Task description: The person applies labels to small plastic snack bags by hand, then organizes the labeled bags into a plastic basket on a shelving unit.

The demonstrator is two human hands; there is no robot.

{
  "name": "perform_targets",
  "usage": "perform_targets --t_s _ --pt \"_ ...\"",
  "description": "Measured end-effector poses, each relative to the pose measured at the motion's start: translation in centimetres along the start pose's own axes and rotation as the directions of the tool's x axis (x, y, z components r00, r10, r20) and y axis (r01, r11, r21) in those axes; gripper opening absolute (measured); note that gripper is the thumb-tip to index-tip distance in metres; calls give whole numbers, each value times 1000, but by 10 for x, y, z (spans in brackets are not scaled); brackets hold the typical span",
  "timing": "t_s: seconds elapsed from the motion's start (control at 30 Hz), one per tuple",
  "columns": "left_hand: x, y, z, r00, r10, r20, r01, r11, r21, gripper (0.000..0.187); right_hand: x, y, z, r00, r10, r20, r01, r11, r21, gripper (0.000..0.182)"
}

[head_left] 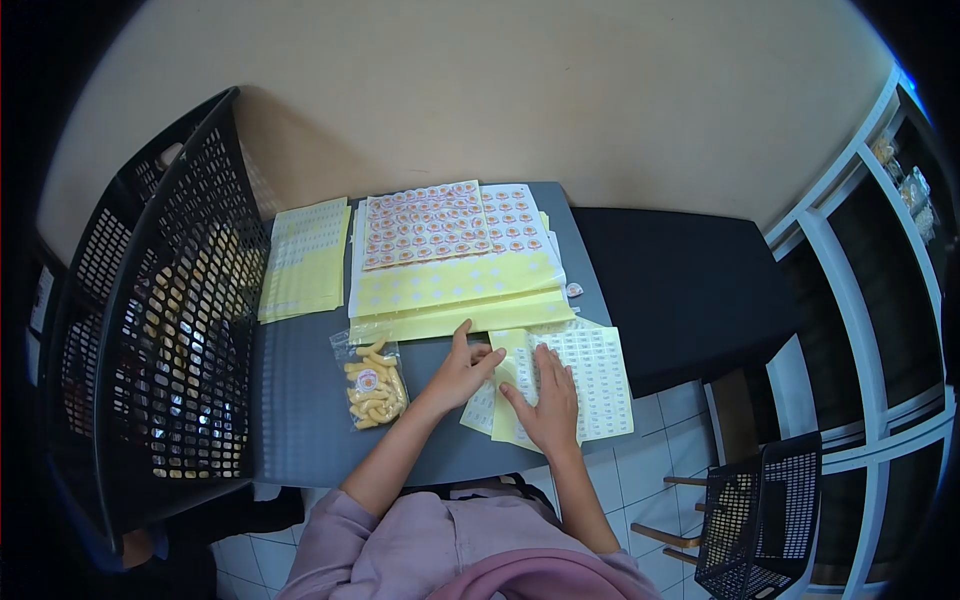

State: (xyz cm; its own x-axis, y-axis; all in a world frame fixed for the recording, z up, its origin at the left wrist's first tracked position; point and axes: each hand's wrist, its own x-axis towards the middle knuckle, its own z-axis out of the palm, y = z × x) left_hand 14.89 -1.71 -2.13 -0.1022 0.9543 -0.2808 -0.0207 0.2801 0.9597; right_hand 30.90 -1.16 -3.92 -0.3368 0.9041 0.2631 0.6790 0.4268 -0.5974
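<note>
My right hand lies on a yellow-backed sheet of small printed labels, fingers stretched out and thumb apart. Just left of it, my left hand reaches the left edge of that sheet, its thumb raised away from the fingers. I see nothing held in either hand. Part of another label sheet shows beneath. A clear bag of pale yellow, finger-shaped snacks with a round sticker lies left of my left forearm. Beyond my hands are sheets of round orange-and-white stickers and a partly bare yellow backing sheet.
A tall black perforated basket holding yellow bags stands at the left of the grey table. More label sheets lie beside it. A black-covered surface adjoins on the right, with another black basket lower down.
</note>
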Motion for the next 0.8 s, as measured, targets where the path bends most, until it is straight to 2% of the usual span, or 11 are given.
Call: perform_targets --t_s 0.13,0.2,0.23,0.3,0.33,0.4,0.63,0.7,0.8 --pt "11 -6 4 999 41 9 -40 995 -92 82 1 -2 -4 1000 5 -5 -5 1000 18 69" --pt "13 -11 5 999 32 16 -30 988 -154 85 3 -6 -12 999 -32 -25 33 999 26 53" --pt "14 -16 5 1000 26 18 -22 987 -157 85 4 -6 -12 999 -27 -20 27 999 24 53" --pt "17 -23 5 993 119 22 -113 977 -181 84 11 -6 -14 997 77 -8 -68 923 378 32" --pt "16 -24 6 993 120 22 -114 977 -182 84 13 -6 -13 997 76 -8 -68 924 377 32" --pt "15 -24 7 988 156 2 -152 965 -214 84 17 -8 -10 996 51 -73 -25 949 315 19" --pt "13 -27 11 976 220 8 -216 964 -152 85 32 -17 -13 991 82 -104 -49 957 287 15" --pt "13 -29 12 951 308 2 -307 949 -79 86 35 -17 -13 990 79 -118 -51 972 229 16" --pt "10 -26 9 960 278 39 -276 960 -40 87 39 -15 -13 988 137 -66 -119 968 221 16"
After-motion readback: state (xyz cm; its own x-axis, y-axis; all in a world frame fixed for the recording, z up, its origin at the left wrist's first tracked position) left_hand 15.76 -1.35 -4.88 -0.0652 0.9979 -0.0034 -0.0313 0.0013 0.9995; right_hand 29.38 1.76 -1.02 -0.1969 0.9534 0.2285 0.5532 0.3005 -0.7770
